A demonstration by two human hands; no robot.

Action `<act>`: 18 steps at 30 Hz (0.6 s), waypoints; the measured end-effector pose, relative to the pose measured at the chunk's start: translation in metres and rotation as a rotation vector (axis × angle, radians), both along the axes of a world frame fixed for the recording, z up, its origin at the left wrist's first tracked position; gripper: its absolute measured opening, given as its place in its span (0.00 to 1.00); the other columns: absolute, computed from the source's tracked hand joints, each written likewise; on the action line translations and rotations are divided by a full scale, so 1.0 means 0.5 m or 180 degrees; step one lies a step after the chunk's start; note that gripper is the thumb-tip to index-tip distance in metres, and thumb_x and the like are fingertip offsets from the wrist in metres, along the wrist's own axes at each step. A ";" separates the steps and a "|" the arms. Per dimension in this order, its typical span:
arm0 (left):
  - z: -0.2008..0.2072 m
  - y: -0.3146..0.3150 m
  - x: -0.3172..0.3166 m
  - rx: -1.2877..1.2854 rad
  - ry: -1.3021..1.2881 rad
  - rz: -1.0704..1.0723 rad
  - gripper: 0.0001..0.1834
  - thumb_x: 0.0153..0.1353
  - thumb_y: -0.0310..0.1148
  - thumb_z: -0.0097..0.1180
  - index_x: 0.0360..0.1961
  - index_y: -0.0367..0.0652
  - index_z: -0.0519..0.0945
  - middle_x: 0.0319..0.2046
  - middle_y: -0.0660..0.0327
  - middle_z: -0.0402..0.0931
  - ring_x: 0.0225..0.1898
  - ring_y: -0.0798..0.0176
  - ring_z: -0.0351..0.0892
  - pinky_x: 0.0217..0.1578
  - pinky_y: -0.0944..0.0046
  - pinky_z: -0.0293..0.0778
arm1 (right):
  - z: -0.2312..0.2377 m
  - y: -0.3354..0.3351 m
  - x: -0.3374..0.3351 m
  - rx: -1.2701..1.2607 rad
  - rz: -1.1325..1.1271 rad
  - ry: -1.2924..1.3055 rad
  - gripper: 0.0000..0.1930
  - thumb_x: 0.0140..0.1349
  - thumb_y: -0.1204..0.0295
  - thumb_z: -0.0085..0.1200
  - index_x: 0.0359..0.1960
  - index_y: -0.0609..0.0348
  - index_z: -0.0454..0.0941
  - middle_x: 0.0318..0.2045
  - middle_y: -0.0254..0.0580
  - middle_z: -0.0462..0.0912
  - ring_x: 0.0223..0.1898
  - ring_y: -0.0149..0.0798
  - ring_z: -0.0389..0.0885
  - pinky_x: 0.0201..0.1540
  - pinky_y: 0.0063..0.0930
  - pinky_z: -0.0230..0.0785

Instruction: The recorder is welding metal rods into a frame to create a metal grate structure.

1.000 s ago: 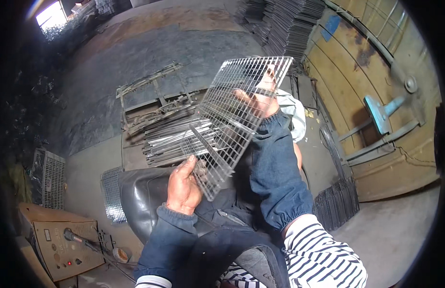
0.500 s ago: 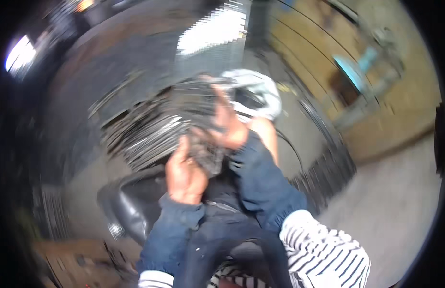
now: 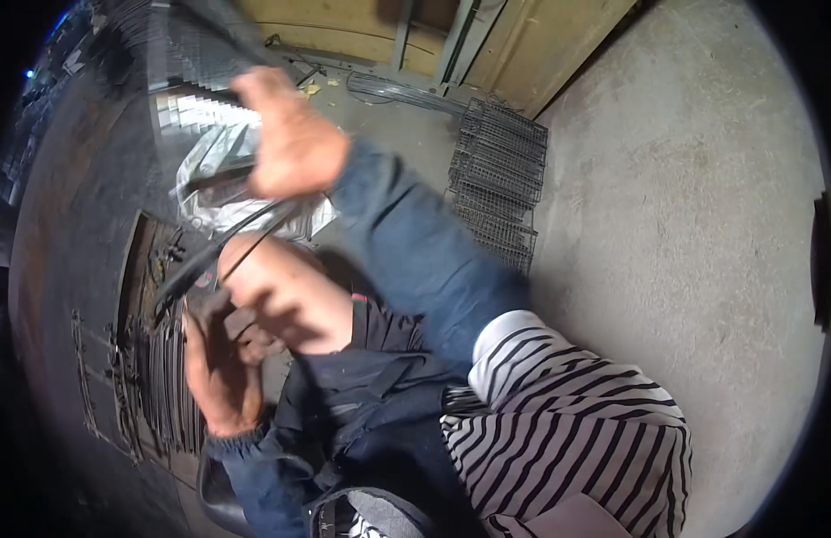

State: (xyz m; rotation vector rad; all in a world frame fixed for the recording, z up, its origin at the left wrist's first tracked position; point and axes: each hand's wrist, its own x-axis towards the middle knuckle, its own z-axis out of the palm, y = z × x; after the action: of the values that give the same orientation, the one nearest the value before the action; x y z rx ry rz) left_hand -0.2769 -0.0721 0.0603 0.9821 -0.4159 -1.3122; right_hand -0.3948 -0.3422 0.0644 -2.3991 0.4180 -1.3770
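My left hand (image 3: 220, 381), low at the left in front of my bare knee, has its fingers curled round dark, thin bars (image 3: 223, 247). These slant up to the right, passing over the knee and under my right wrist. Their exact kind is blurred. My right hand (image 3: 294, 143) is raised beyond the knee, above a white plastic sack (image 3: 214, 175). Motion smears its fingers, and a dark streak beside them cannot be made out. Close to my left hand lies a bundle of thin metal rods (image 3: 169, 386).
Dark wire-mesh panels (image 3: 496, 170) lie in a row on the grey concrete floor (image 3: 666, 206), right of my right arm. Coiled wire (image 3: 406, 90) rests by the yellowish boards (image 3: 335, 36) at the back. Dark wire frames (image 3: 97, 386) stand at the far left.
My view has swung to the right. Both hands were close together round a dark, blurred stack; now they are apart, the right one raised and farther out, the left one low.
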 end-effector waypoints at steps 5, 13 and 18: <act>-0.053 0.099 0.134 0.0708 -0.0738 0.1276 0.27 0.73 0.50 0.52 0.63 0.40 0.74 0.39 0.61 0.79 0.34 0.69 0.75 0.36 0.63 0.80 | -0.218 -0.241 -0.289 0.0919 -0.1225 0.2489 0.42 0.38 0.66 0.67 0.57 0.75 0.67 0.53 0.69 0.73 0.60 0.64 0.70 0.66 0.46 0.65; -0.058 0.389 0.477 0.1084 -0.0891 0.3137 0.28 0.73 0.46 0.54 0.68 0.43 0.72 0.63 0.60 0.74 0.60 0.65 0.72 0.63 0.62 0.62 | -0.410 -0.326 -0.655 0.0984 -0.2972 0.3613 0.31 0.46 0.70 0.62 0.55 0.67 0.74 0.56 0.66 0.75 0.60 0.61 0.72 0.65 0.51 0.66; 0.019 0.489 0.473 0.0832 -0.4550 0.1654 0.34 0.66 0.12 0.41 0.75 0.34 0.56 0.73 0.48 0.58 0.73 0.52 0.60 0.72 0.55 0.56 | -0.342 -0.351 -0.509 0.0523 -0.1839 0.3060 0.31 0.48 0.75 0.60 0.59 0.65 0.74 0.57 0.58 0.77 0.62 0.59 0.72 0.67 0.47 0.65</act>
State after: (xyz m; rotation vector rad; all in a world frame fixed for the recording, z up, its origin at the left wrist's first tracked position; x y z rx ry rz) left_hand -0.0406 0.1722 0.0699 2.0058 -0.9675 -0.0039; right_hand -0.6492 -0.5178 -0.1067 -2.7463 1.4705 -0.1865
